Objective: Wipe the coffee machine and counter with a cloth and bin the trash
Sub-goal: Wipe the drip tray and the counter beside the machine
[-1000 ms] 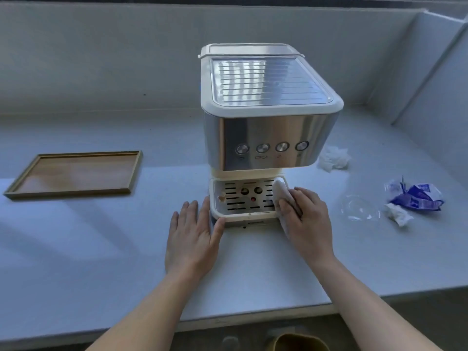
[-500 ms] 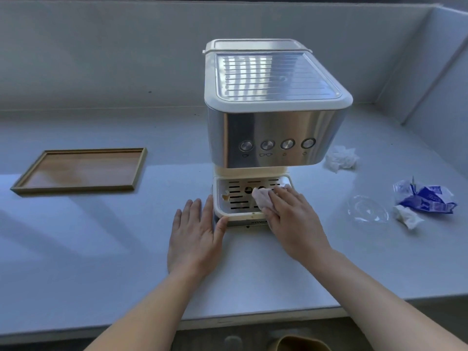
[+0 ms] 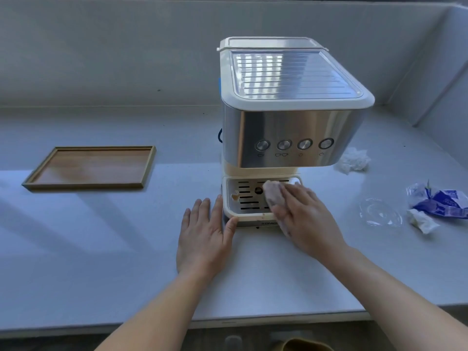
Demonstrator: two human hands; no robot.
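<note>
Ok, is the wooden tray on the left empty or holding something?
Empty: the wooden tray shows only its bare brown floor inside the raised rim, and it lies flat on the counter.

Coffee machine [image 3: 291, 117] centre, right hand [image 3: 306, 219] presses cloth [image 3: 272, 193] on its drip tray [image 3: 243, 198], left hand [image 3: 205, 236] flat on counter [image 3: 101, 249] at drip tray's 7 o'clock, wooden tray [image 3: 91, 168] at 9 o'clock, crumpled wrappers [image 3: 445, 202] at 3 o'clock
</note>
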